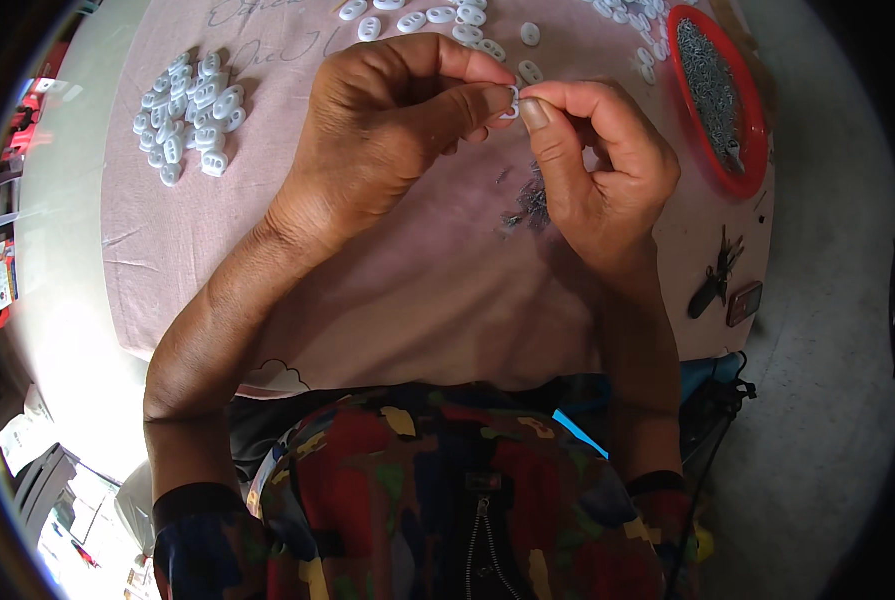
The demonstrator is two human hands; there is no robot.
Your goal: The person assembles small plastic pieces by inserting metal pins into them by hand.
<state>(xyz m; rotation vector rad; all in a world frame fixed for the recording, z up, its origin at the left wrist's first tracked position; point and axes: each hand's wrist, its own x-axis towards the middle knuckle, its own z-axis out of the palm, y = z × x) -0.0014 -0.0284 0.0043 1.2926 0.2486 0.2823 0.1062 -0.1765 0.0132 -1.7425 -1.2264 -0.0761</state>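
Note:
Above the pink cloth, my left hand (378, 130) pinches a small white oval plastic piece (514, 103) between thumb and fingers, on edge. My right hand (608, 165) meets it from the other side, thumb and forefinger closed at the piece's edge. Whatever lies between those right fingertips is too small to make out. Under my right hand lies a loose heap of small dark metal parts (530, 208), partly hidden by the thumb. Loose white ovals with two holes (531, 72) lie just beyond my fingertips.
On the left is a heap of white two-holed pieces (190, 112); more lie scattered along the far side. A red tray (757, 172) filled with small grey metal parts stands at the far right. Nearer, a black-handled item (706, 295) lies beside a small dark device (745, 303).

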